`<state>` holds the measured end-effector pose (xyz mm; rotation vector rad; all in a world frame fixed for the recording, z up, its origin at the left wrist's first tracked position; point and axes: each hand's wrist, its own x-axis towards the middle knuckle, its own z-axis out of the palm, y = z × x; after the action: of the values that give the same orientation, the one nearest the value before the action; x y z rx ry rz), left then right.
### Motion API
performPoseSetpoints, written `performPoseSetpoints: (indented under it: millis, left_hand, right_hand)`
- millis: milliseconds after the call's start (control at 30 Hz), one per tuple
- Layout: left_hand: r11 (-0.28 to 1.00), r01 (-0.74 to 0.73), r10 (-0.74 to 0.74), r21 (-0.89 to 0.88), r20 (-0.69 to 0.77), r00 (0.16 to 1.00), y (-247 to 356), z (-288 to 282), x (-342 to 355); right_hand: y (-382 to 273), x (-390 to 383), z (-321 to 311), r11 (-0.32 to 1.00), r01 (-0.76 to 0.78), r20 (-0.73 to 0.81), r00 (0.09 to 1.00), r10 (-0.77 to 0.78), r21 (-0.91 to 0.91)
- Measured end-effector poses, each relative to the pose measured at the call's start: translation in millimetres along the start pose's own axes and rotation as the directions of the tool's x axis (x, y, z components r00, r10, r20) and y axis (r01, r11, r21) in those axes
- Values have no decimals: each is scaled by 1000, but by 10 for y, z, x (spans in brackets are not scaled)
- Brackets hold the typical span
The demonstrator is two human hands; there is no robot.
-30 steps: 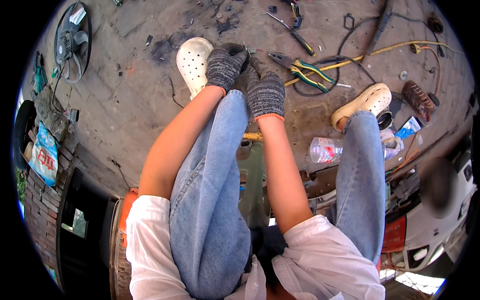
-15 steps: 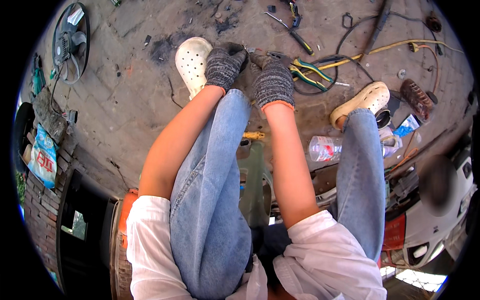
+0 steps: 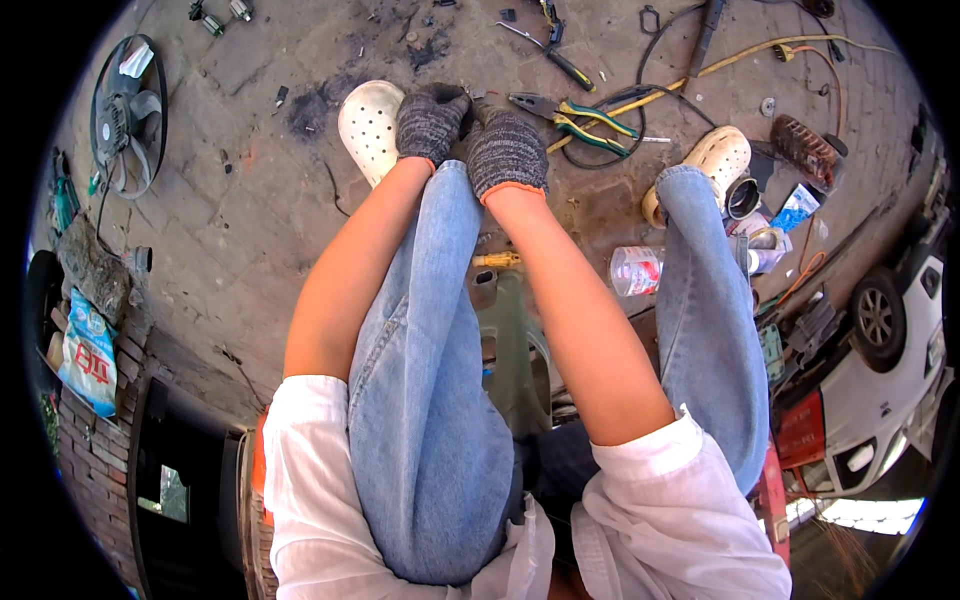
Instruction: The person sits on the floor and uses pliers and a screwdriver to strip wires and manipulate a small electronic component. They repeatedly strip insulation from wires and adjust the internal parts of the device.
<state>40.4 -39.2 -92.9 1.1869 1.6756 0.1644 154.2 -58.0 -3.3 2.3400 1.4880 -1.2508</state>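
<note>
Reaching forward, left hand [image 3: 430,123] curled, right hand [image 3: 507,152] just beside it

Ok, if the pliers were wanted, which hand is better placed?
Probably the right hand: it is nearer the pliers, while the left hand is farther off, beside the left clog. Whether either gloved hand holds something is hard to tell.

A repair yard, probably outdoors — pliers [image 3: 560,112], fan [image 3: 115,117], stained paving [image 3: 235,240] and a white car [image 3: 872,395].
</note>
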Motion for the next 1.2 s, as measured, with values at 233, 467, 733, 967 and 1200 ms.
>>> performPoseSetpoints:
  millis: [233,467,733,967,1200]
  left_hand:
    - [997,-30,33,69,-35,999,52,-3,-42]
    - [994,-47,51,98,-37,998,153,-51,-71]
    - [999,2,-2,47,-12,1000,63,-18,-64]
    - [612,367,-226,-701,290,930,295,-266,-201]
    - [325,506,-70,-799,513,855,356,-488,-411]
  right_hand:
    - [2,-168,187,997,-78,63,995,77,20]
    - [130,-63,412,728,-102,-40,984,176,678]
    - [299,199,208,-177,-628,650,752,111,758]
    - [528,233,-58,953,9,-174,984,46,302]
    - [151,156,-431,751,241,-153,971,-186,615]
